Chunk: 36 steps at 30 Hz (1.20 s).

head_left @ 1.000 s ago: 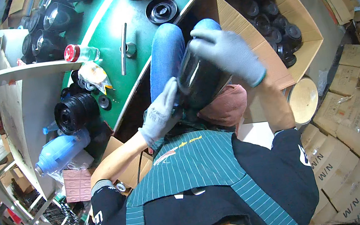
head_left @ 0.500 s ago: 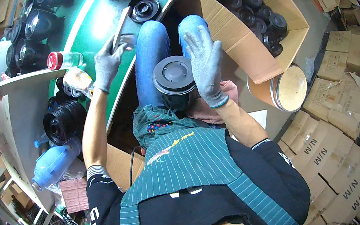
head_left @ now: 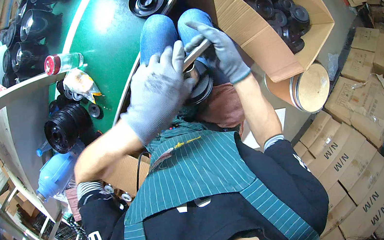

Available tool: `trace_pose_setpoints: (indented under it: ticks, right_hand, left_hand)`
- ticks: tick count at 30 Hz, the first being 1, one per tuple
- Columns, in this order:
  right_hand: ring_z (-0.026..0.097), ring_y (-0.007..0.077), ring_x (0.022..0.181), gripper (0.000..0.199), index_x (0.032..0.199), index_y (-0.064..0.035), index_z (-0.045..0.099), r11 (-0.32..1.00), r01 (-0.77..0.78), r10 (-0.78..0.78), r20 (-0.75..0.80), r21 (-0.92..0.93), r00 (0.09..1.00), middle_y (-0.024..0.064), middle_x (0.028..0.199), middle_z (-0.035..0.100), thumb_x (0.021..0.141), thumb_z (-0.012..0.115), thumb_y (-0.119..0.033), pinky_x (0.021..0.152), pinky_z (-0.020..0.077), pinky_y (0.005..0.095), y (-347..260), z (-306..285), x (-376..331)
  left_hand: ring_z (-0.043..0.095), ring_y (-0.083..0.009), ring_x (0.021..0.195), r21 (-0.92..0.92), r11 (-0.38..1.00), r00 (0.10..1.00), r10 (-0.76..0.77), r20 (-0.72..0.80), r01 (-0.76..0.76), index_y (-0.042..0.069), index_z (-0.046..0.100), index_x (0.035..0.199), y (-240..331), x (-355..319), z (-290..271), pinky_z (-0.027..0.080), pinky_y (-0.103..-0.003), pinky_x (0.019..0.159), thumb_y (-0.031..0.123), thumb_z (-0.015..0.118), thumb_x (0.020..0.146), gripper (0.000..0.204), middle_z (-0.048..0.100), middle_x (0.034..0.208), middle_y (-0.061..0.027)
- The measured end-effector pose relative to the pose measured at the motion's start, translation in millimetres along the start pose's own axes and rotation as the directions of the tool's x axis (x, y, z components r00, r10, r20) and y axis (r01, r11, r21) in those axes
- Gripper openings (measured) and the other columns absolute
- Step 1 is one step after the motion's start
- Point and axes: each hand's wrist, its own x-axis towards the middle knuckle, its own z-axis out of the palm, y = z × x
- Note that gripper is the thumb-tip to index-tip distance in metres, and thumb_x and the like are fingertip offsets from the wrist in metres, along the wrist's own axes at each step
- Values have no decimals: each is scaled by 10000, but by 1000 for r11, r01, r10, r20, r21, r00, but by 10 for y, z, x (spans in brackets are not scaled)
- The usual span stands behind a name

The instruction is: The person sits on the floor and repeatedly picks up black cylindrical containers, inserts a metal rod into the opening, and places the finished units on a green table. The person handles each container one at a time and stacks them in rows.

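Note:
A flat, pale bar-shaped tool (head_left: pixel 196 54) with a shiny metallic part slants above my lap; its exact kind is unclear. My left hand (head_left: pixel 160 87), in a grey glove, is closed on the lower end, its fingers partly covering the tool. The upper end meets the palm of my gloved right hand (head_left: pixel 224 51), whose fingers curl around it. Directly beneath both hands, a round black lidded container (head_left: pixel 201 90) rests between my thighs. My left hand and the tool hide much of its lid.
On the green table (head_left: pixel 105 44) lie a black ring-shaped part (head_left: pixel 147 1) and a red-capped jar (head_left: pixel 63 63). An open carton (head_left: pixel 308 5) of black parts stands to the right, beside a round drum (head_left: pixel 312 88). Stacked cartons (head_left: pixel 354 156) line the right side.
My left hand has brought the tool from above the table to the container on my lap. My right hand has gone from open beside the container to closed at the tool's upper end.

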Motion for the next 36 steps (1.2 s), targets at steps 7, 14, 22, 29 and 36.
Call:
trace_pose_setpoints:
  ticks: [7, 14, 22, 29, 36]
  right_hand:
    - [716, 98, 865, 424, 1474, -23, 613, 866, -299, 66, 500, 402, 863, 13, 1007, 752, 1108, 616, -236, 791, 581, 234, 416, 145, 575]
    - [709, 378, 1248, 337, 1341, 14, 625, 877, 68, -199, 231, 475, 952, 181, 1040, 764, 1123, 493, -207, 1209, 469, 542, 299, -92, -466]
    - [647, 275, 822, 316, 652, -132, 758, 863, 495, -341, 605, -103, 719, 19, 608, 589, 878, 601, -286, 1202, 422, 586, -389, 74, -689]
    - [522, 242, 635, 224, 568, -147, 564, 471, 795, -21, 896, -382, 443, 25, 517, 440, 723, 701, -235, 1049, 530, 525, -692, 433, -585]
    - [568, 257, 507, 311, 606, -136, 630, 540, 756, 189, 929, -370, 320, 57, 521, 574, 855, 662, -319, 645, 502, 423, -485, 1047, -523]
  left_hand:
    - [298, -447, 1600, -174, 984, 974, -8, -225, -32, -37, 320, 1661, 565, -175, 172, 175, -617, 1311, 427, 782, 898, 1005, 386, 1675, -260]
    - [444, -517, 1478, -353, 935, 888, -133, -441, -35, -15, 496, 1553, -532, -126, 376, 315, -589, 1254, 340, 550, 1102, 577, 545, 1527, -294]
    - [653, -301, 1291, -886, 424, 971, 217, -104, -189, 14, 568, 1520, -973, 554, 657, 456, -426, 1181, 446, 347, 1188, 588, 694, 1383, -194]
    - [731, -281, 978, -846, 533, 892, 390, 228, -17, 27, 787, 1170, -1011, 983, 741, 571, -416, 970, 512, 384, 1173, 632, 772, 1040, -163]
    - [703, -381, 1025, -754, 479, 747, 664, -24, -450, 85, 782, 1125, -566, 1488, 912, 535, -484, 950, 387, 437, 1135, 458, 749, 1053, -182]
